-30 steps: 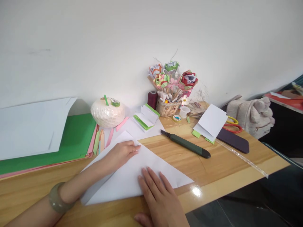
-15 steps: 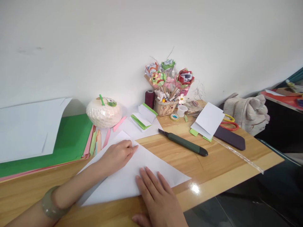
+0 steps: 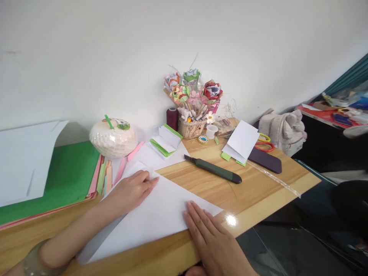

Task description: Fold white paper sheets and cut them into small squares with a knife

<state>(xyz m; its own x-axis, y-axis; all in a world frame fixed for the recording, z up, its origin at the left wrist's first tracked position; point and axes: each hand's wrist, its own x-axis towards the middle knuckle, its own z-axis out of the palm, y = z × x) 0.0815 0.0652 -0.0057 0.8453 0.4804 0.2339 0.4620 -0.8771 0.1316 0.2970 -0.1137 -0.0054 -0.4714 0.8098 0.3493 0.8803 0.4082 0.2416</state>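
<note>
A white sheet of paper (image 3: 149,222), folded over into a large triangle, lies on the wooden table. My left hand (image 3: 138,188) presses on its upper part with curled, closed fingers at the slanting edge, a bangle (image 3: 40,258) on that wrist. Near the lower right edge, my right hand (image 3: 212,237) rests flat, fingers stretched out on the paper and close to its right corner. Beyond the sheet lies a dark green utility knife (image 3: 215,170) with its tip pointing left.
Left are stacked coloured papers (image 3: 71,168) under white sheets (image 3: 25,161). Behind stand a white round ornament (image 3: 115,140), folded green-and-white papers (image 3: 166,142), a thread spool (image 3: 172,118) and a basket (image 3: 191,128) of paper flowers. Right lie a phone-like dark slab (image 3: 266,160) and scissors (image 3: 266,146).
My right hand has slid rightward along the paper's lower edge towards the corner. My left hand stays pressed at the same part of the sheet. The view has shifted to the right.
</note>
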